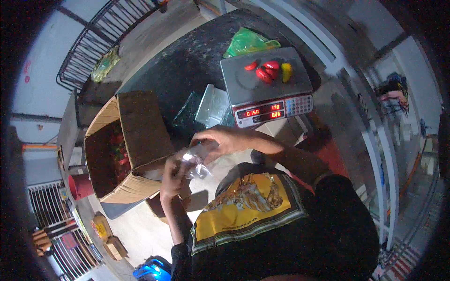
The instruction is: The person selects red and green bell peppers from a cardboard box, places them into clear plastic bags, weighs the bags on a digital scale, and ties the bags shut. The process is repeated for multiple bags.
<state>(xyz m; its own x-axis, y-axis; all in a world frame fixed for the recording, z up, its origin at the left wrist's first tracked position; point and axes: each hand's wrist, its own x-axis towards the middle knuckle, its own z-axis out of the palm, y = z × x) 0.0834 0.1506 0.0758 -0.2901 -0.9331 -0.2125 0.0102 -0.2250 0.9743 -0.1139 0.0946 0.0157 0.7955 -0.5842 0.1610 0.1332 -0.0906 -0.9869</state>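
Observation:
Both hands are close together in front of my chest, at the near edge of the dark table. Between them is a crumpled clear plastic bag, glinting in the light. My left hand grips its left side, and the fingers of my right hand are curled over its upper right side. Beyond them, a digital scale carries several small red peppers and one yellow pepper on its grey plate. A flat stack of clear plastic bags lies left of the scale.
An open cardboard box with red peppers inside stands on the left of the table. Behind the scale sits a green plastic bag. Metal posts rise on the right; a blue helmet-like object is low at left.

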